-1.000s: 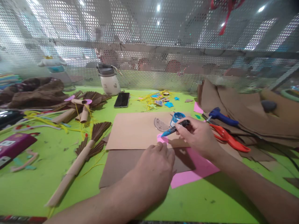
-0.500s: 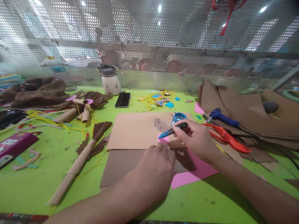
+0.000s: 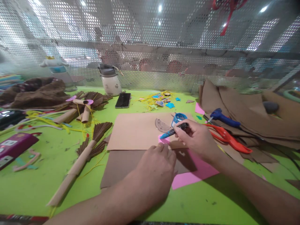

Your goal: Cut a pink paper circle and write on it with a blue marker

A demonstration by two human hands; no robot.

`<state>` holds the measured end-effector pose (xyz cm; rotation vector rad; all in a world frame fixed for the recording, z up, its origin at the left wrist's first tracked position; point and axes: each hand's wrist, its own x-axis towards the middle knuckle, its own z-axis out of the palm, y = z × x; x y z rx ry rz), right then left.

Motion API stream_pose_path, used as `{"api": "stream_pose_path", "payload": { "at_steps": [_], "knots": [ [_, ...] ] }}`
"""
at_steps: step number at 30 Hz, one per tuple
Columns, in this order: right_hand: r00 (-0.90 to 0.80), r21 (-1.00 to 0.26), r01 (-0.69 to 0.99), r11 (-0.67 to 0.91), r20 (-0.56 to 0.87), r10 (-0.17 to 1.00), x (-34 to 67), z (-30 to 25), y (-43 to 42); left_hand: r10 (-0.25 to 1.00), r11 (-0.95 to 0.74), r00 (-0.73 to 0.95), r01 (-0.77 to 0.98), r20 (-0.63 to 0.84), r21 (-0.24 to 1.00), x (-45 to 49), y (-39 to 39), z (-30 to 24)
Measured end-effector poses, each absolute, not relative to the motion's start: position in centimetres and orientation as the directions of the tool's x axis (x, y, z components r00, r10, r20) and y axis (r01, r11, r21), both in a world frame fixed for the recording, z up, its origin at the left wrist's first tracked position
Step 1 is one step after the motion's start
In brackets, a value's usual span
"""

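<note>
My right hand [image 3: 200, 139] is closed around a blue-and-black marker [image 3: 172, 132], held at a slant. Its blue end meets a small piece of pink paper [image 3: 164, 140]. Fingers of my left hand [image 3: 157, 168] are curled and press on the near edge of that piece, partly hiding it. Beneath lies a light brown paper sheet [image 3: 133, 131], over a darker brown sheet [image 3: 122, 165]. Behind the marker are a clear protractor [image 3: 162, 125] and a small blue round container [image 3: 179, 118]. A larger pink sheet [image 3: 194, 178] shows under my right forearm.
At right lie orange-handled scissors [image 3: 226, 137], a blue-handled tool [image 3: 225, 118] and stacked brown paper [image 3: 239, 103]. Left are a rolled paper stick with pleated fans [image 3: 77, 165] and a purple box [image 3: 18, 145]. A phone [image 3: 123, 100] and a tumbler [image 3: 111, 82] stand behind.
Almost nothing differs. The marker and my right hand have shifted very slightly; my left hand keeps its place on the pink piece.
</note>
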<state>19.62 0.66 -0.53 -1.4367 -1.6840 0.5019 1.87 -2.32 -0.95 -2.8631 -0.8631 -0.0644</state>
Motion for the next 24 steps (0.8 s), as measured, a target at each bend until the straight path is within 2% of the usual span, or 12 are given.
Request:
{"api": "stream_pose_path", "payload": {
  "at_steps": [14, 24],
  "knots": [
    [0.067, -0.761, 0.613, 0.215, 0.320, 0.945, 19.90, -0.04, 0.60, 0.525, -0.833, 0.843, 0.538, 0.122, -0.131, 1.60, -2.37, -1.07],
    [0.076, -0.765, 0.613, 0.198, 0.307, 0.949, 19.83, 0.03, 0.62, 0.540, -0.830, 0.836, 0.548, 0.094, -0.102, 1.67, -2.27, -1.03]
  ]
}}
